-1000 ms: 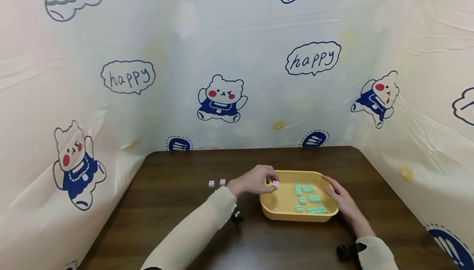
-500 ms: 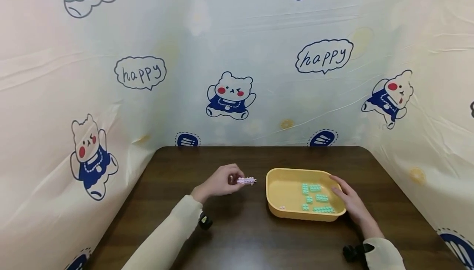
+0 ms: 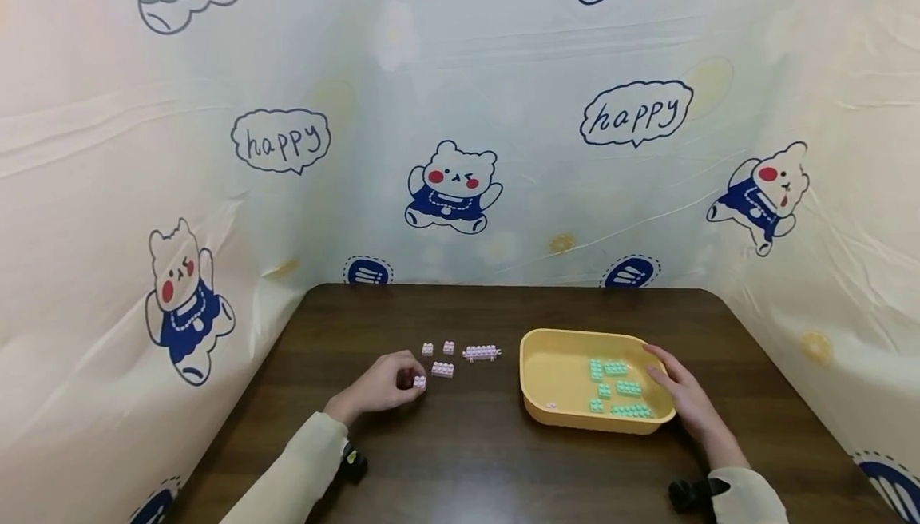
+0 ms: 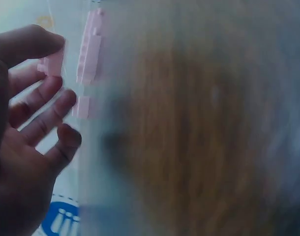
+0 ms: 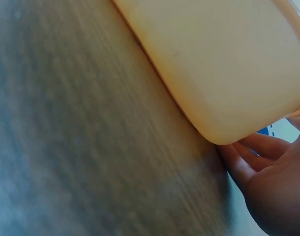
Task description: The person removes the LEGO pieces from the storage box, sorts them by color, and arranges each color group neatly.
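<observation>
My left hand (image 3: pixel 381 384) pinches a small pink building brick (image 3: pixel 420 382) between thumb and fingertips, low over the left part of the table. In the left wrist view this brick (image 4: pixel 53 65) sits under the thumb tip, the other fingers loosely bent. Two small pink bricks, a longer pink brick (image 3: pixel 442 369) and a long pink piece with side knobs (image 3: pixel 481 353) lie just beyond and right of that hand. On the right, my right hand (image 3: pixel 690 404) holds the yellow tray (image 3: pixel 596 422) at its right side, thumb over the rim and fingers against the outer wall.
Several mint-green bricks (image 3: pixel 632 411) lie in the tray's right half. Tiny pink pieces (image 3: pixel 551 406) are near its front left corner. The dark wooden table (image 3: pixel 489 468) ends at a printed curtain (image 3: pixel 532 188) behind and on both sides.
My left hand has moved left from over the tray with a small pink brick, uncovering the pink pieces on the table. My right hand stays at the tray. The head view has shifted slightly.
</observation>
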Available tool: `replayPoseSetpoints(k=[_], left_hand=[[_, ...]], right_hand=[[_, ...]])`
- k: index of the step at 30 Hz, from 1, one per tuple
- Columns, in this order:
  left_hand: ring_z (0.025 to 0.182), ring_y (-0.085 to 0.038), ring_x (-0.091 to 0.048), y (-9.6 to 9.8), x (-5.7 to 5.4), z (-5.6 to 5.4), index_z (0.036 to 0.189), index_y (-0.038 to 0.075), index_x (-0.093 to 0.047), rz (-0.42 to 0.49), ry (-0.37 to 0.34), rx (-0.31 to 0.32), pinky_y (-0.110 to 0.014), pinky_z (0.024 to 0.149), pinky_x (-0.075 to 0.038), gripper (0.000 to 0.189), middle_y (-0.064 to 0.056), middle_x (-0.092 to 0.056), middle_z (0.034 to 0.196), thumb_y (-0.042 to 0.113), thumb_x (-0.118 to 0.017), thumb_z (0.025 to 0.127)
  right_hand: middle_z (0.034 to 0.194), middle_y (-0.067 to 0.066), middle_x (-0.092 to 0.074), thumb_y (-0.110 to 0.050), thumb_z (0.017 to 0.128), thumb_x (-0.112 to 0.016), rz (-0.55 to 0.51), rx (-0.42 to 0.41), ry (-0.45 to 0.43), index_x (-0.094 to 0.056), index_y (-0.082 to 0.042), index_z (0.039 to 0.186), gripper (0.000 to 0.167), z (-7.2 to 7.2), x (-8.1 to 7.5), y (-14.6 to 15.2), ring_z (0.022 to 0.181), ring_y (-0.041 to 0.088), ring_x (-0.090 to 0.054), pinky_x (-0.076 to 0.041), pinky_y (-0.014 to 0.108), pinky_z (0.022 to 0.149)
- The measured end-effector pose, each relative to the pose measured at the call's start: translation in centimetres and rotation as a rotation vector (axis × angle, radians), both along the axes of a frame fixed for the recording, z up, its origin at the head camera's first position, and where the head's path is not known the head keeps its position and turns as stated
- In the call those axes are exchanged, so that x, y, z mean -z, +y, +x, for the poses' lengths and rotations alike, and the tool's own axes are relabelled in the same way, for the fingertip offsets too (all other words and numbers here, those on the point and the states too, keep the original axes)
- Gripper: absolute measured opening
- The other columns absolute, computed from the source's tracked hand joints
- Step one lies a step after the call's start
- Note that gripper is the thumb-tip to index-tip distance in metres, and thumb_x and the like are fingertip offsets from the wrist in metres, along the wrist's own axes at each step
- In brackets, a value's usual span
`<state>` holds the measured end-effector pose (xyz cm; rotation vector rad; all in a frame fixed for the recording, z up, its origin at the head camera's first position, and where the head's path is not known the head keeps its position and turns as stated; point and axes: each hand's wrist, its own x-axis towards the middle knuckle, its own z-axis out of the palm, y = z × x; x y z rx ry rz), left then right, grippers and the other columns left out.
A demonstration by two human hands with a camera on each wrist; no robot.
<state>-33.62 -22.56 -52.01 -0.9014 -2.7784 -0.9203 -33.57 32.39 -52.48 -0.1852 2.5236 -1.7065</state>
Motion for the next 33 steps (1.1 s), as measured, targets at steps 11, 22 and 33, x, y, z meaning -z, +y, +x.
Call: replayPoseSetpoints(k=[11,22,33], left_hand=[[0.074,-0.006,-0.054,-0.8,-0.2,-0.2,0.092,0.022,-0.069,-0.018,0.002,-0.017,-0.022,0.066,-0.048,0.012,0.011,-0.057,0.083,0.023,-0.076,0.082],[0.072,-0.006,-0.052,-0.9,0.5,-0.5,0.09,0.019,-0.071,-0.087,-0.041,-0.022,-0.022,0.065,-0.046,0.01,0.009,-0.057,0.081,0.021,-0.077,0.082],[0.072,-0.005,-0.051,-0.7,1.0,-0.4,0.091,0.017,-0.071,-0.112,-0.035,-0.007,-0.021,0.065,-0.046,0.012,0.009,-0.055,0.082,0.02,-0.077,0.081]], right_hand=[[0.16,0.021,-0.015,-0.042,0.103,-0.042,0.017,0.006,-0.002,-0.026,-0.013,0.154,0.061,-0.3,-0.5,-0.1,0.138,0.04,-0.025,-0.034,0.012,0.086],[0.159,0.023,-0.014,-0.041,0.103,-0.041,0.017,-0.005,-0.001,-0.026,-0.012,0.153,0.06,-0.3,-0.6,-0.2,0.138,0.042,-0.024,-0.038,0.018,0.091],[0.16,0.022,-0.012,-0.043,0.103,-0.042,0.009,0.009,-0.015,-0.026,-0.012,0.153,0.062,0.0,-0.1,-0.1,0.139,0.041,-0.022,-0.036,0.007,0.081]])
